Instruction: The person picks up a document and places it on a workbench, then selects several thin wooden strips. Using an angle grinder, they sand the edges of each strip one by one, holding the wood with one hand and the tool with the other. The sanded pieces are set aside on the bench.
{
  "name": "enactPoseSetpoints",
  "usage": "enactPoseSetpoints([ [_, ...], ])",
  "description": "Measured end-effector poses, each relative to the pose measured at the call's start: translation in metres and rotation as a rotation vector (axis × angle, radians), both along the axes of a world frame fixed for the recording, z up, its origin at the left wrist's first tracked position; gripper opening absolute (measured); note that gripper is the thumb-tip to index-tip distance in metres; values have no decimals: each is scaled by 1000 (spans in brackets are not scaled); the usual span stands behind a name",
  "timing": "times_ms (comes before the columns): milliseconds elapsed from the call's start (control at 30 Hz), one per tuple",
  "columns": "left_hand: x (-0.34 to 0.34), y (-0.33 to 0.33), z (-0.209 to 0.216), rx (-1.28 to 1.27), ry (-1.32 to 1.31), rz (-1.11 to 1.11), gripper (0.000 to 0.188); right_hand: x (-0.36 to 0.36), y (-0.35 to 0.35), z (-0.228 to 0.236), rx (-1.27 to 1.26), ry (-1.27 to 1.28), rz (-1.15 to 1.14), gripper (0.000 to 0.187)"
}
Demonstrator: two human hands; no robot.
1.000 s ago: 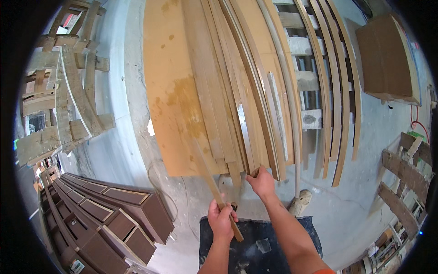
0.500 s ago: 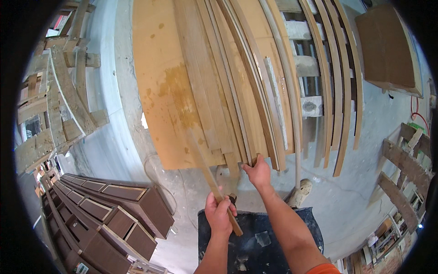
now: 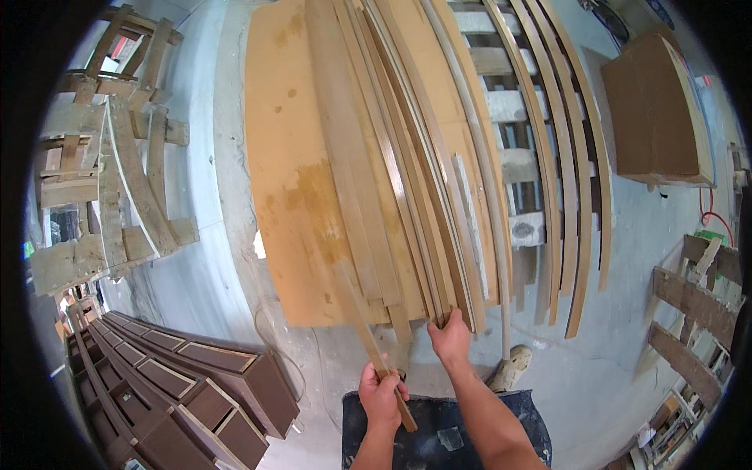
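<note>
My left hand [image 3: 381, 398] grips a narrow wooden strip [image 3: 362, 325] near its lower end; the strip slants up and to the left across a large tan board [image 3: 294, 180]. My right hand [image 3: 450, 338] pinches the bottom ends of several long thin wooden strips [image 3: 415, 180] that lean in a stack against the board. More thin strips [image 3: 560, 180] lean further right, in front of a pallet [image 3: 509, 102].
Dark brown panelled cabinet fronts [image 3: 180, 376] lie stacked at lower left. Rough wooden pallets [image 3: 110, 188] stand at left, more pallets [image 3: 693, 305] at right. A brown box [image 3: 654, 110] sits at upper right. My dark trousers [image 3: 446, 439] and a shoe [image 3: 509, 368] show below.
The view has shifted slightly. My right hand has stayed on the bottom ends of the leaning strips and my left hand has kept hold of the slanted strip.
</note>
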State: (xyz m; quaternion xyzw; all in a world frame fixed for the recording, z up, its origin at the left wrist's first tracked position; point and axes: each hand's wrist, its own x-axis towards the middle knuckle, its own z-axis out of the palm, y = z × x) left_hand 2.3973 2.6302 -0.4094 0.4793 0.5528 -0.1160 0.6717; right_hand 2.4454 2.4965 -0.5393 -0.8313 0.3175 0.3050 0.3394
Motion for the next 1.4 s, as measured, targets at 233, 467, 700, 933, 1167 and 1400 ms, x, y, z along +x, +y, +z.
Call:
enactPoseSetpoints([
  [233,-2,-1,-4,-4,-9,4,46,0,0,-14,-58,-35,78,41],
  [467,-2,1,-1,-13,-17,4,44,-8,-7,-28,49,-103,-5,48],
  [700,0,0,0,-18,-1,0,40,-2,-22,-31,180,-20,-41,36],
  [933,0,-2,0,4,25,-15,40,-11,-20,-34,359,-26,-131,34],
  [1167,5,-6,-2,-6,24,-18,43,-16,3,-36,295,-47,-82,37],
  [1400,2,-11,0,-13,3,-12,40,-5,-13,-22,272,69,27,41],
])
